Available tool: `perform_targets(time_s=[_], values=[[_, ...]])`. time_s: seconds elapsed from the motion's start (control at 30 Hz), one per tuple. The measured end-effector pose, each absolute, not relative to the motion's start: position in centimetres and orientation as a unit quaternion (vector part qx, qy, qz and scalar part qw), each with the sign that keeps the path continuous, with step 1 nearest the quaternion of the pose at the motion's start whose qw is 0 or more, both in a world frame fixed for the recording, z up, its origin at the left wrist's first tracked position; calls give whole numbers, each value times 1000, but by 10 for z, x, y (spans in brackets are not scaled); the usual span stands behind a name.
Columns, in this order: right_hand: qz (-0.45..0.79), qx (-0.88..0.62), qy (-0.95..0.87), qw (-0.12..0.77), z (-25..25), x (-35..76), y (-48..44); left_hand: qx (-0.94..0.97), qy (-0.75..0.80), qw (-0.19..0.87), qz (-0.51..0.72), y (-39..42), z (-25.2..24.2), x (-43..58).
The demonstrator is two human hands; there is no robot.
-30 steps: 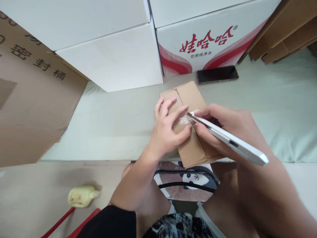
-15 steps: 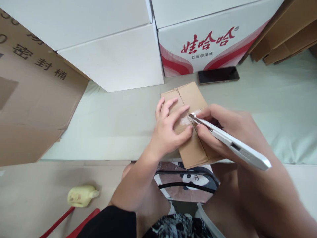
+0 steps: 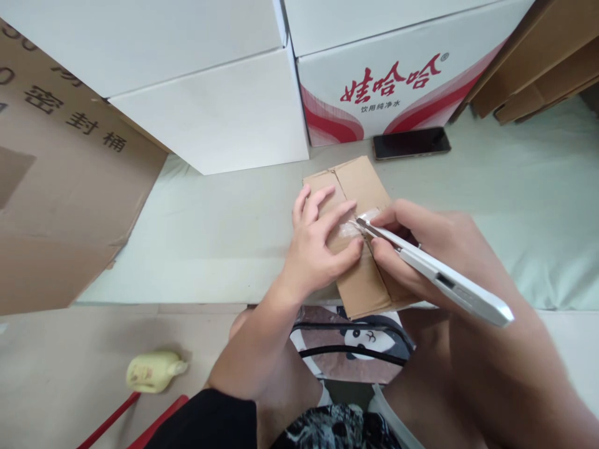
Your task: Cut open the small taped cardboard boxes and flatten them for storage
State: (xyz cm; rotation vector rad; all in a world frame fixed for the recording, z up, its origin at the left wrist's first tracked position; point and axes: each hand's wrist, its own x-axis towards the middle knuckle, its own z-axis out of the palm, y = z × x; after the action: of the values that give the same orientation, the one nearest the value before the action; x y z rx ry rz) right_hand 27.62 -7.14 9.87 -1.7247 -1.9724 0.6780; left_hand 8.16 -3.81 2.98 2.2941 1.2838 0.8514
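A small brown cardboard box point(image 3: 362, 181) lies tilted near the front edge of the pale green surface. Clear tape point(image 3: 349, 229) crosses the middle seam between its flaps. My left hand point(image 3: 318, 240) rests on the box's left side, fingers spread and slightly bent, thumb beside the tape. In my right hand point(image 3: 421, 240) is a utility knife point(image 3: 453, 280) with a white and silver handle, gripped between thumb and fingers. Its dark blade tip meets the tape at the seam, just right of my left fingers. The box's lower right part is hidden behind my right hand.
A black phone point(image 3: 412, 143) lies behind the box, against a white-and-red carton point(image 3: 374, 81). White boxes point(image 3: 219, 118) stand at the back, a large brown carton point(image 3: 70, 187) at left. Folded cardboard point(image 3: 552, 68) leans back right. A yellow bottle point(image 3: 154, 371) lies on the floor.
The knife tip and both hands stay almost in place, with only a tiny shift at the tape. The whole view has moved slightly.
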Motion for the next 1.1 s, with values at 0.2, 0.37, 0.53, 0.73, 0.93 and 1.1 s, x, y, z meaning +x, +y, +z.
perform_targets(time_s=[0.2, 0.37, 0.53, 0.73, 0.93, 1.1], values=[[221, -611, -722, 236, 96, 276, -73, 814, 460, 191, 300, -39, 30, 82], [227, -610, -729, 210, 99, 276, -74, 814, 458, 190, 301, -39, 29, 82], [234, -617, -729, 181, 102, 275, -75, 813, 457, 182, 311, -39, 28, 82], [224, -620, -733, 166, 103, 277, -74, 814, 449, 180, 321, -39, 28, 83], [209, -606, -745, 184, 99, 277, -77, 809, 449, 176, 336, -39, 27, 84], [180, -590, -756, 222, 91, 278, -81, 806, 455, 178, 335, -39, 29, 84]])
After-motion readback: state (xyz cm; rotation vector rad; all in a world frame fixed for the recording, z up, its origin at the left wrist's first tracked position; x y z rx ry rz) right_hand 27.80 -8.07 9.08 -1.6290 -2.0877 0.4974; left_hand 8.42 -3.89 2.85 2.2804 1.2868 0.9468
